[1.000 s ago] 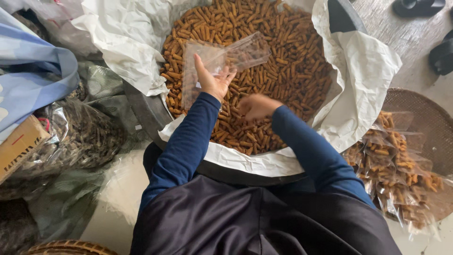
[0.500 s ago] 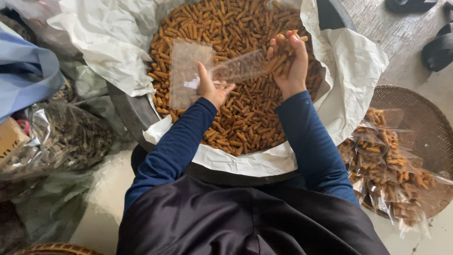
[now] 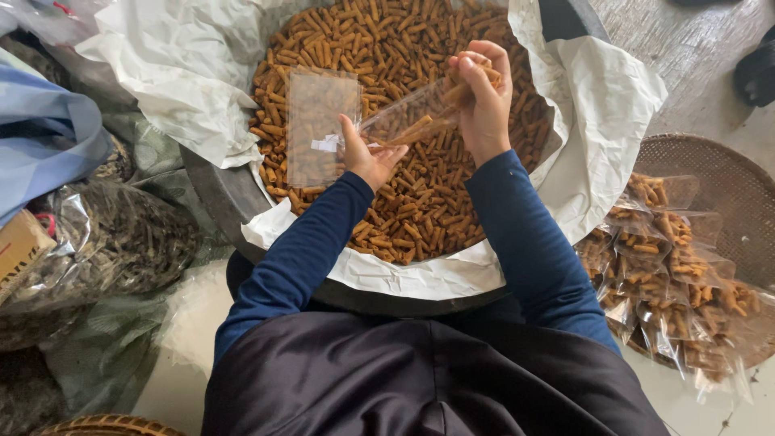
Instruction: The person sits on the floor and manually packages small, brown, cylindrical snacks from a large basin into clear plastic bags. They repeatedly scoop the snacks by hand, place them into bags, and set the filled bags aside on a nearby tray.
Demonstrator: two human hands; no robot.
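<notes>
I see my left hand (image 3: 367, 157) pinching open a clear bag (image 3: 408, 121) above the lined basin (image 3: 420, 278); my right hand (image 3: 483, 93) closes around a fistful of brown snack sticks (image 3: 476, 73) at its mouth; 1 spare bag (image 3: 321, 125) lies flat alongside.

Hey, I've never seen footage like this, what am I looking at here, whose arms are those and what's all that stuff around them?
This is one picture from a camera worn on a person's head, looking down, so the arms in blue sleeves are the wearer's own. No machine is involved.

In front sits a big round basin lined with white paper and heaped with short brown snack sticks.

The left hand holds the mouth of a small clear plastic bag, with more clear bags beside it. The right hand grips a bunch of sticks at the bag's opening.

To the right, a woven tray carries filled bags. To the left lie dark plastic sacks.
</notes>
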